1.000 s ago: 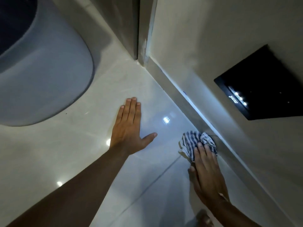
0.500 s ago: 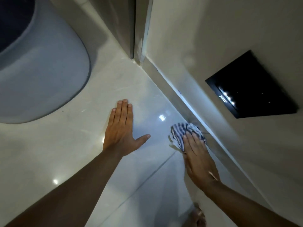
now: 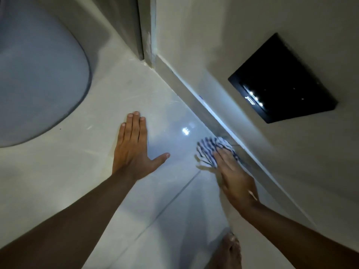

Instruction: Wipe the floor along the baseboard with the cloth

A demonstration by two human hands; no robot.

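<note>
A crumpled blue-and-white striped cloth (image 3: 207, 150) lies on the glossy pale tile floor (image 3: 155, 191), tight against the grey baseboard (image 3: 196, 101) that runs diagonally along the wall. My right hand (image 3: 236, 177) presses down on the cloth with flat fingers, covering its near part. My left hand (image 3: 134, 150) rests flat on the floor to the left, fingers together and thumb spread, holding nothing.
A large grey rounded object (image 3: 38, 74) fills the upper left. A black panel with small lights (image 3: 283, 80) is set in the wall above the baseboard. A door frame (image 3: 147, 35) meets the baseboard's far end. A bare foot (image 3: 231, 249) shows at the bottom.
My right hand and the cloth have slid a little forward along the baseboard. The left hand stays planted on the floor while the view shifts slightly.
</note>
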